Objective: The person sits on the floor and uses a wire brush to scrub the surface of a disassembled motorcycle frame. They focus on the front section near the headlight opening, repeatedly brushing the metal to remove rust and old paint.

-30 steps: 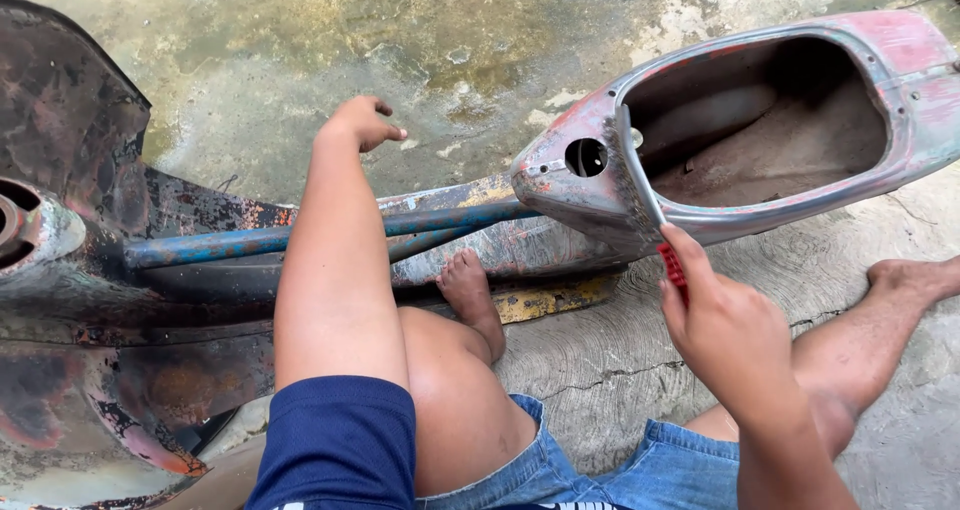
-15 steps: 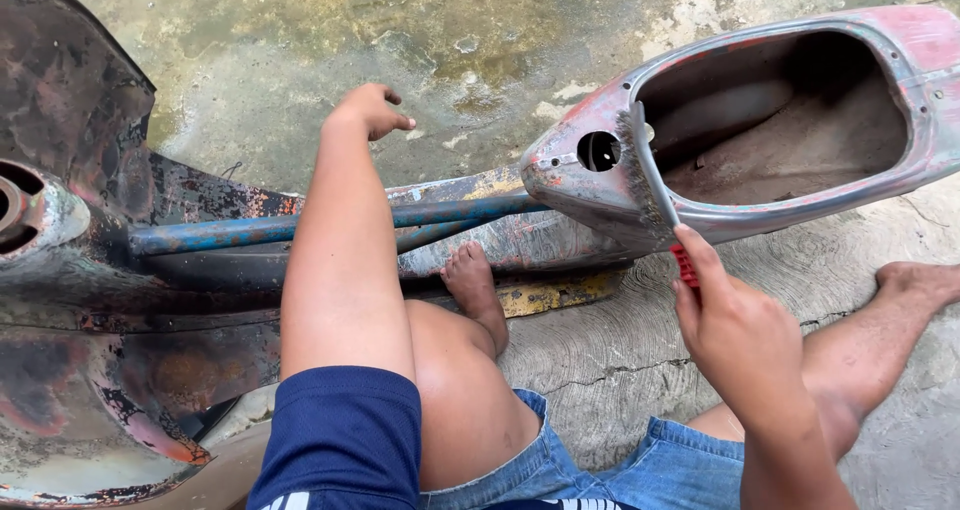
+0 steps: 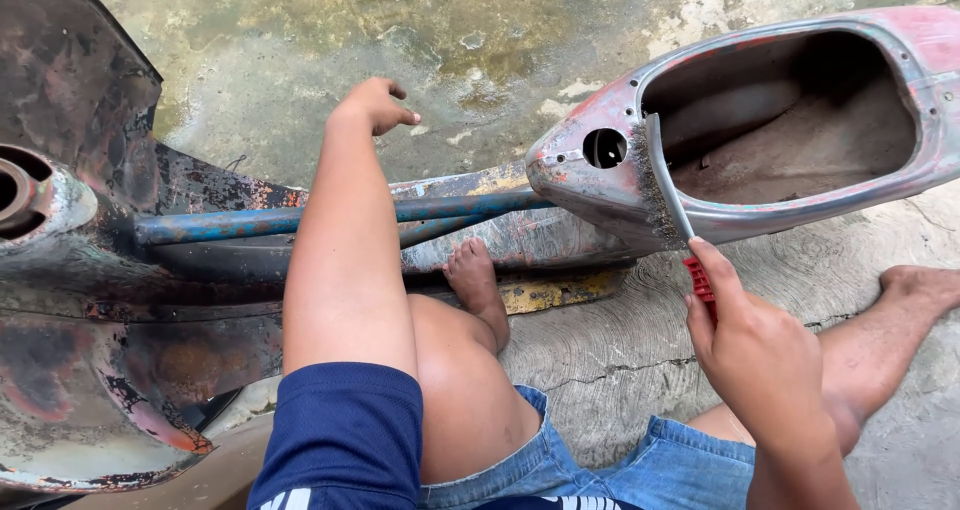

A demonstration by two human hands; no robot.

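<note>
Down on the right, the right hand (image 3: 765, 365) is clenched around the red handle of a wire brush (image 3: 665, 185), whose bristles touch the rusty scooter body (image 3: 590, 185) just beyond the grip. Farther left, the left hand (image 3: 375, 102) hangs loosely curled over the concrete, holding nothing.

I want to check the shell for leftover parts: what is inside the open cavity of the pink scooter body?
Inside the scooter body only bare, dusty metal shows: a sloped floor and a rounded ridge along the back wall. The dark upper right corner is in shadow. The wire brush in the right hand covers the near left rim.
</note>
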